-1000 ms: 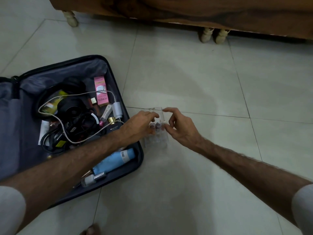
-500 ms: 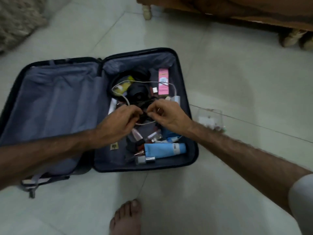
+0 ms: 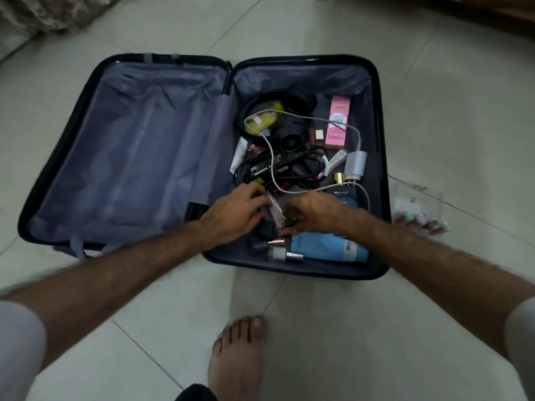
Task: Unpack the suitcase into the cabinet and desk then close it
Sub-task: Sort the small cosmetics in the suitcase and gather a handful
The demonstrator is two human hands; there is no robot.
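I see the suitcase [image 3: 162, 157] lying wide open on the tiled floor [image 3: 434, 111], its left half showing only grey lining, its right half crowded with small things. Both of my hands are in the near part of the right half. My left hand [image 3: 231, 215] lies palm down with the fingers bent over a slim pinkish tube [image 3: 275, 208]; whether it actually grips the tube I cannot tell. My right hand [image 3: 312, 211] has its fingers curled downward onto small dark items next to that tube, and I cannot tell what, if anything, it pinches. Just near of my hands lies a blue bottle [image 3: 327, 247] on its side against the near wall. Farther in are a tangle of black cables [image 3: 292, 169], a white cord [image 3: 272, 151] looping over them, a pink Pond's box [image 3: 337, 123] at the far right, and a grey adapter [image 3: 355, 164]. On the floor just right of the suitcase sits a clear plastic box [image 3: 419, 209] with small bottles in it. A bare foot [image 3: 237, 363] rests on the tiles near me.
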